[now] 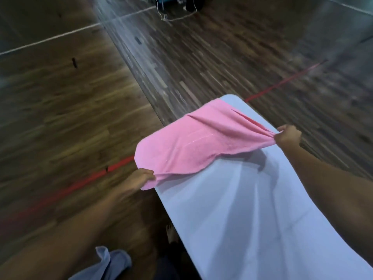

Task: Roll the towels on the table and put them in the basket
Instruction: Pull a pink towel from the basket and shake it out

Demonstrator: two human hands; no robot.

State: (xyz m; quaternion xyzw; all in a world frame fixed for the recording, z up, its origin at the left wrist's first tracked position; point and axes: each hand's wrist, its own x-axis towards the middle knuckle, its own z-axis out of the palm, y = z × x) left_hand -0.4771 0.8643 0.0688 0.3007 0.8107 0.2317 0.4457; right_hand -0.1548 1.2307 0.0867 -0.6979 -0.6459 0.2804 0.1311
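Observation:
A pink towel (193, 142) is stretched between my two hands over the far end of the white table (242, 215). My left hand (141, 178) pinches its near left corner, just off the table's left edge. At the right edge of the table my right hand (288, 136) grips the bunched right corner. The towel's far part lies on the tabletop and its left side hangs past the edge. No basket is in view.
A dark wooden floor (60, 118) with a red line (80, 182) and white lines surrounds the table. Some dark equipment with cords (177, 7) stands far back at the top. The view is blurred by motion.

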